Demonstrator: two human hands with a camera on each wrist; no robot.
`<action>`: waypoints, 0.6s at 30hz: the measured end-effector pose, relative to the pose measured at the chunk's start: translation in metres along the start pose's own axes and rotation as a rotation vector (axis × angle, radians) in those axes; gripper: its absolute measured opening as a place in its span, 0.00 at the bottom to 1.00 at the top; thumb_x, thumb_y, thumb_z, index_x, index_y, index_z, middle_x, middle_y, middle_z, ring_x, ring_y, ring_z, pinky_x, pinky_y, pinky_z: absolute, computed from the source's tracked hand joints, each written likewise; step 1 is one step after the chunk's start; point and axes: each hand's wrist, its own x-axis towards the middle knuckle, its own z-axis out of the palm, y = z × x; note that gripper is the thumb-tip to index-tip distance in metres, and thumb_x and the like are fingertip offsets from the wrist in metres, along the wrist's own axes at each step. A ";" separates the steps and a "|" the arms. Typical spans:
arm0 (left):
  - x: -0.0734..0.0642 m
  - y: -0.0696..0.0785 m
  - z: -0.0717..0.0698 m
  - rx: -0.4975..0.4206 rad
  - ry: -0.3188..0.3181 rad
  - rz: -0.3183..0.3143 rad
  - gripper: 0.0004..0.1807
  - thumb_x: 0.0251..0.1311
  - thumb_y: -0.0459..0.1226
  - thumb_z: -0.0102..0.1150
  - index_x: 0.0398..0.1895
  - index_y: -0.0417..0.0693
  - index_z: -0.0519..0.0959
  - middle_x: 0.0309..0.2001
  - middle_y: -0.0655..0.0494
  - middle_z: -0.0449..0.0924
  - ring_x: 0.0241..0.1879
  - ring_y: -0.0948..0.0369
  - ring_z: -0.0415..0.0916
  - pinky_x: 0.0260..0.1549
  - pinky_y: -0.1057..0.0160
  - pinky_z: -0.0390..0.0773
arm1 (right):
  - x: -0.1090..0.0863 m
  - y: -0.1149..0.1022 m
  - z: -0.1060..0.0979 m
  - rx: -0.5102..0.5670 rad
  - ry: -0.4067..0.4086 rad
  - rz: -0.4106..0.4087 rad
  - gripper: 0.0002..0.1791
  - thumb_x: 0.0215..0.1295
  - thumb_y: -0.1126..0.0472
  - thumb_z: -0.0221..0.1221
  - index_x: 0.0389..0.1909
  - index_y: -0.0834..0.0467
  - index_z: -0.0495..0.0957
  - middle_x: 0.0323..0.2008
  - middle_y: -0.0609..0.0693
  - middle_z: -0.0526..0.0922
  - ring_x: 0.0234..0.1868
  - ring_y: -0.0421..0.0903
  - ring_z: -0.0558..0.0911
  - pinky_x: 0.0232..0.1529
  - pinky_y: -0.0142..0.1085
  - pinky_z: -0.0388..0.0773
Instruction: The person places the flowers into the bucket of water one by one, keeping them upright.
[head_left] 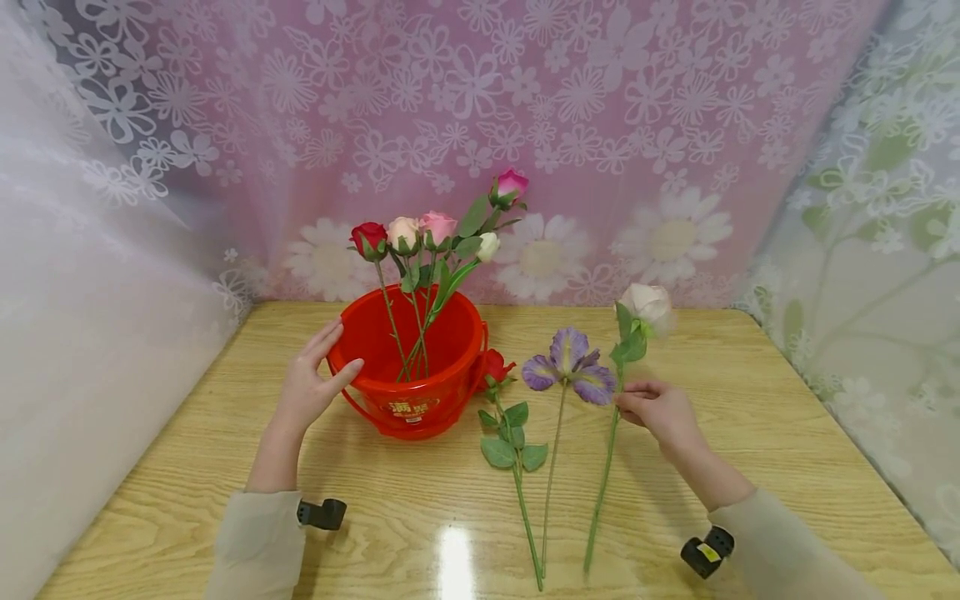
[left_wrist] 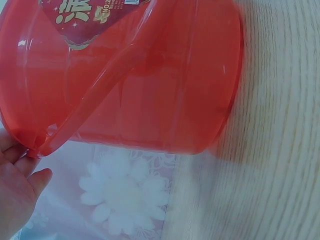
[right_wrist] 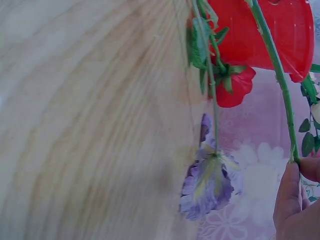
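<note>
A red plastic bucket (head_left: 420, 408) with a handle stands on the table. My left hand (head_left: 309, 379) rests against the left of its rim, fingers extended; in the left wrist view the fingers touch the rim by the handle's joint, the thumb (left_wrist: 40, 181) apart. My right hand (head_left: 663, 412) pinches the green stem of a white rose (head_left: 647, 307) between thumb and fingers, bloom upward. In the right wrist view the grip on the stem (right_wrist: 285, 97) shows, while its bloom is out of view. Left of that stem is a purple iris (head_left: 567, 367), then a red flower (head_left: 495, 367) with leaves.
Inside the bucket lean a red rose (head_left: 369, 240), a cream rose (head_left: 403, 235), a pink rose (head_left: 438, 228), a magenta rosebud (head_left: 510, 187) and a white bud (head_left: 488, 247). Behind the wooden table (head_left: 390, 517) hangs a pink flowered curtain (head_left: 450, 100).
</note>
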 end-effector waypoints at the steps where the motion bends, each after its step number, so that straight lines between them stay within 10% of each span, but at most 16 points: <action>1: 0.001 -0.006 0.001 0.000 0.001 0.000 0.32 0.51 0.31 0.59 0.59 0.26 0.60 0.62 0.38 0.57 0.60 0.44 0.54 0.54 0.44 0.58 | 0.000 -0.002 0.000 0.009 0.005 -0.004 0.19 0.58 0.68 0.54 0.47 0.77 0.65 0.24 0.43 0.77 0.26 0.35 0.78 0.33 0.30 0.77; 6: 0.004 -0.034 0.004 0.012 0.003 0.003 0.34 0.52 0.36 0.61 0.60 0.32 0.61 0.63 0.45 0.58 0.61 0.48 0.54 0.54 0.45 0.59 | 0.001 -0.012 0.002 0.031 0.014 -0.036 0.20 0.57 0.68 0.55 0.47 0.78 0.65 0.24 0.42 0.77 0.26 0.35 0.79 0.33 0.30 0.77; 18: 0.004 -0.032 0.003 0.007 -0.008 -0.007 0.33 0.51 0.32 0.60 0.60 0.28 0.60 0.62 0.40 0.57 0.61 0.45 0.52 0.54 0.43 0.58 | 0.004 -0.035 0.008 0.098 0.005 -0.056 0.23 0.58 0.68 0.56 0.49 0.78 0.63 0.25 0.43 0.78 0.29 0.36 0.80 0.37 0.32 0.77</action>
